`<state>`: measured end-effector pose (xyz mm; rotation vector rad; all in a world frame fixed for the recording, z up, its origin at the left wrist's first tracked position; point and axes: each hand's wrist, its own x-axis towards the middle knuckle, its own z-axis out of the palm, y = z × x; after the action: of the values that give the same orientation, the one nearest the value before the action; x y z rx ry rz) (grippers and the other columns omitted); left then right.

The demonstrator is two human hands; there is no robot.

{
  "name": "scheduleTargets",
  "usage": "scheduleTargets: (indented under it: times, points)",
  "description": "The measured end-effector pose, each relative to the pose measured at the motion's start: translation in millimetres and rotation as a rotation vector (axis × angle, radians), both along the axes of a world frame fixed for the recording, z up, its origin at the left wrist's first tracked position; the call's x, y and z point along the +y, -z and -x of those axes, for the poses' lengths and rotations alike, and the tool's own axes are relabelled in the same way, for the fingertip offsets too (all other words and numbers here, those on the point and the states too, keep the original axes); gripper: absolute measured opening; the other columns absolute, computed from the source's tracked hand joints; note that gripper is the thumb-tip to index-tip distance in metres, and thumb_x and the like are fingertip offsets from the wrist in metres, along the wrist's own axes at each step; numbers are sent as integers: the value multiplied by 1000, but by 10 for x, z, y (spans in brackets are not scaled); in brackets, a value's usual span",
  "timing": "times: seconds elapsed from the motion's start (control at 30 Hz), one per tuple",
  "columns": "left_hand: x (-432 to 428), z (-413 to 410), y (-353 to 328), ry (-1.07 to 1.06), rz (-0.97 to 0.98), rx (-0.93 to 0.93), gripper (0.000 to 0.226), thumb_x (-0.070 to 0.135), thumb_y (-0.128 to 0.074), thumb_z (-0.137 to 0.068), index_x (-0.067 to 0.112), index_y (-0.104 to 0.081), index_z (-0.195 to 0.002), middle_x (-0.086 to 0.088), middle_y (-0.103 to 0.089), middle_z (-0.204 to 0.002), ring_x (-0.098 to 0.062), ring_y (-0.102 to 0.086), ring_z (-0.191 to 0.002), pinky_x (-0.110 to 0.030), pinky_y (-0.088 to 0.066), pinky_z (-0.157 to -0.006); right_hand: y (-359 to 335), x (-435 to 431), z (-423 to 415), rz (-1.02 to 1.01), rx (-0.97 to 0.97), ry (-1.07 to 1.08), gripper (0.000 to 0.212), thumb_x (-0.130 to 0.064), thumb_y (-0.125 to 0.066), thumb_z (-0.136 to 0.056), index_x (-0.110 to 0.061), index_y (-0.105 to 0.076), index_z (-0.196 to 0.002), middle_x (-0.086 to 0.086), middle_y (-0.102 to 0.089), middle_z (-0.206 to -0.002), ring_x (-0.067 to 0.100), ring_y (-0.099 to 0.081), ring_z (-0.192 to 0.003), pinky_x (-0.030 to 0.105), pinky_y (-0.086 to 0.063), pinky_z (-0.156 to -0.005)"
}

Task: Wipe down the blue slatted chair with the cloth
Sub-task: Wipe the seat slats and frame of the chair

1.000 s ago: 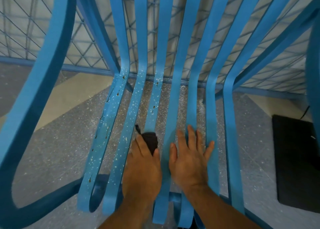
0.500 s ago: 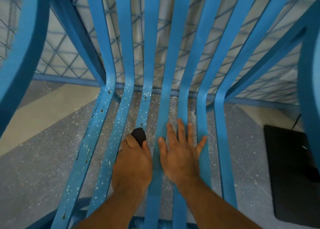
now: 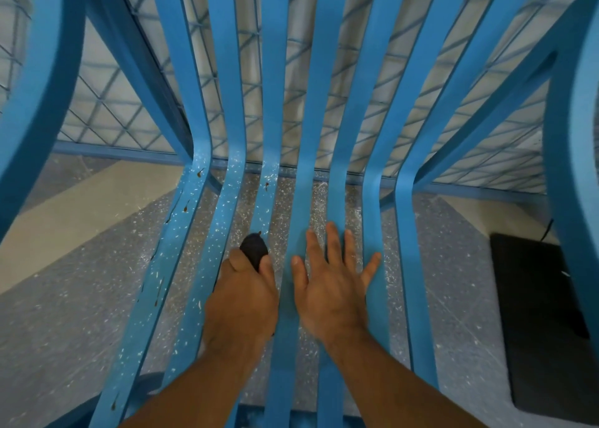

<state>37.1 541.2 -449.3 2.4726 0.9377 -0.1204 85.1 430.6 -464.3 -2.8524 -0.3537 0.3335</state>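
- On the seat of the blue slatted chair (image 3: 304,200), near its front edge, the left hand (image 3: 241,301) is curled tight around a dark bunched cloth (image 3: 253,252), whose wad pokes out past the knuckles onto the third slat from the left.
- Just beside it, the right hand (image 3: 334,285) lies flat and spread wide across the middle slats, holding nothing; it looks to be bracing the chair.
- Pale flecks and a few brown drips cover the left slats from the bend at the back of the seat down to the front edge; the slats under and right of the right hand look clean.
- Judged from that, the wiping is partly done, with the speckled left side still to do.
- To do this stroke well, press the cloth flat on the slat rather than leading with a small wad, and run it the slat's whole length, front edge to back bend.
- Work one slat at a time toward the seat's left edge, wrapping the cloth over each slat's sides, where drips seem to cling.
- Turn the cloth to a fresh face when it loads up, or the flecks will likely smear.
- Grit may fall through the gaps onto the grey speckled floor (image 3: 81,314).
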Motion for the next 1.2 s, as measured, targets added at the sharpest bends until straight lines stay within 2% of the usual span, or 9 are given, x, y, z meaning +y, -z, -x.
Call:
scheduleTargets:
  times: [0.17,0.3,0.47,0.67,0.73,0.83,0.93,1.13,1.2]
  points:
    - [-59,267,19,83,-43,31,62,45,-28,-96,9,-22,-147,-10,-48,-132,-26,-55,-110,-44,-54,-85,-9,-7,-2,-20,6,2,54,-50,-16,-103,-33,-19,-155,-2,-1,-166,24,9,-151,65,19,-111]
    - [-20,116,6,49,-59,45,50,47,-30,-98,9,-38,-129,-10,-57,-111,-26,-62,-90,-43,-56,-71,6,-14,1,-48,-20,11,59,-50,-8,-99,-33,-23,-154,-3,-6,-165,23,5,-152,64,19,-112]
    - [36,-237,10,-90,56,-19,46,53,-31,-98,11,-46,-108,-9,-62,-93,-31,-63,-79,-43,-55,-67,39,-20,10,-87,-63,23,57,-48,-12,-100,-31,-30,-152,-2,-17,-164,23,-5,-152,65,11,-114]
    - [-51,103,68,122,-133,60,64,42,-27,-97,2,-21,-148,-16,-45,-137,-30,-53,-116,-42,-53,-90,59,-18,7,-85,-58,36,55,-46,-16,-101,-32,-33,-151,-4,-17,-164,22,-5,-152,64,11,-114]
    - [-38,97,37,109,-125,90,62,42,-27,-98,3,-24,-145,-14,-49,-131,-27,-56,-110,-39,-53,-85,74,-16,16,-82,-55,39,54,-45,-18,-101,-31,-35,-150,-3,-20,-163,23,-8,-151,66,9,-114]
    - [4,-155,-11,11,-31,58,48,48,-31,-99,8,-41,-124,-9,-59,-108,-27,-62,-91,-37,-52,-68,86,-17,22,-80,-83,43,52,-44,-24,-101,-29,-43,-146,-1,-29,-160,25,-17,-150,68,1,-114]
    - [62,-488,8,-102,62,31,45,54,-33,-98,12,-45,-110,-8,-61,-97,-30,-63,-83,-39,-54,-68,98,-22,22,-84,-98,46,50,-44,-27,-101,-27,-45,-145,0,-32,-159,26,-20,-149,69,0,-114]
    - [29,-327,61,90,-84,19,62,42,-36,-99,2,-24,-145,-16,-49,-132,-31,-55,-113,-44,-53,-85,99,-12,11,-79,-119,53,47,-41,-34,-100,-25,-50,-141,2,-38,-156,29,-29,-146,71,-7,-112]
    - [8,-176,18,61,-65,51,59,44,-34,-99,7,-24,-144,-11,-51,-128,-28,-57,-109,-40,-52,-82,89,-4,12,-72,-114,52,47,-41,-34,-99,-25,-50,-140,1,-38,-155,29,-30,-145,72,-9,-111]
